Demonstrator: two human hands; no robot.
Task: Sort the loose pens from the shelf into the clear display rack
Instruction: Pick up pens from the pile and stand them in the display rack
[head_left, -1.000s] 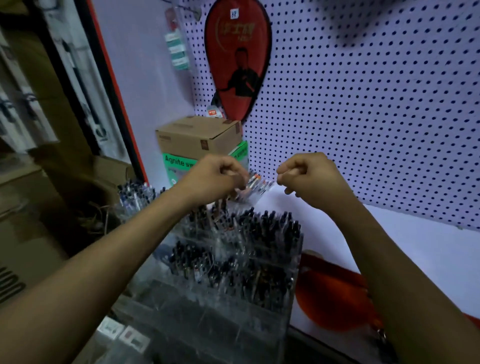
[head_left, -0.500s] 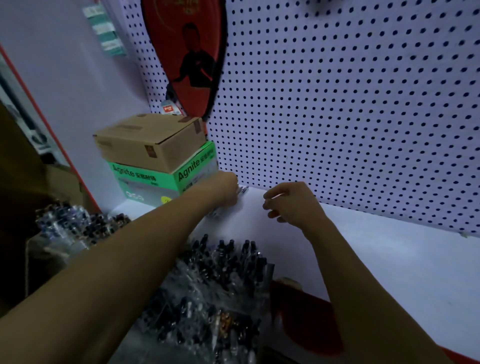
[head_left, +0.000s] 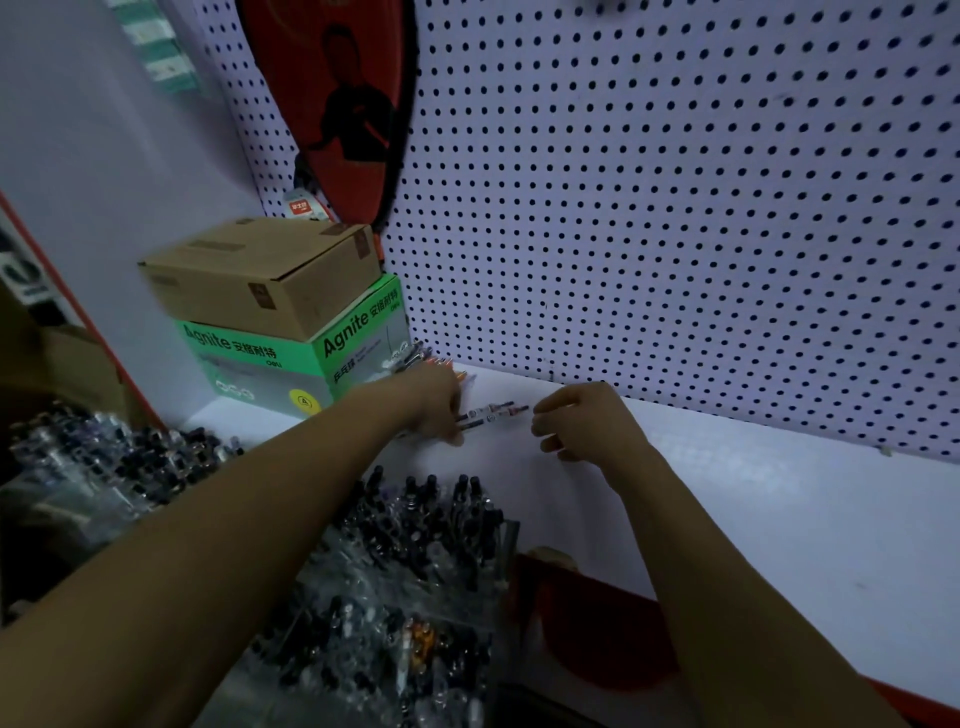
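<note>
- White perforated pegboard (head_left: 675, 208) backs the whole bay, and a red racket-shaped cover printed with a dark figure (head_left: 343, 104) hangs on it, out of the way of the work below.
- The white shelf board (head_left: 779, 519) under it serves as the sorting surface.
- A plain brown cardboard box (head_left: 260, 275) sits on a green and grey carton (head_left: 291, 364) pushed into the back left corner; the carton reads "Agnite" with Chinese characters beside it.
- The clear tiered display rack (head_left: 405, 571), already crowded with dark-capped pens standing upright, is at the shelf's front edge, within easy reach for dropping pens in.
- The left hand (head_left: 436, 405) is stretched to the back of the shelf, its fingers curled around several loose pens (head_left: 488, 415) that stick out toward the right; I judge it is gathering a bunch.
- The right hand (head_left: 576, 421) hovers just beside the pen tips with fingers loosely bent, grasping nothing, probably ready to pick one out.
- More loose pens (head_left: 415, 358) lie by the carton against the pegboard.
</note>
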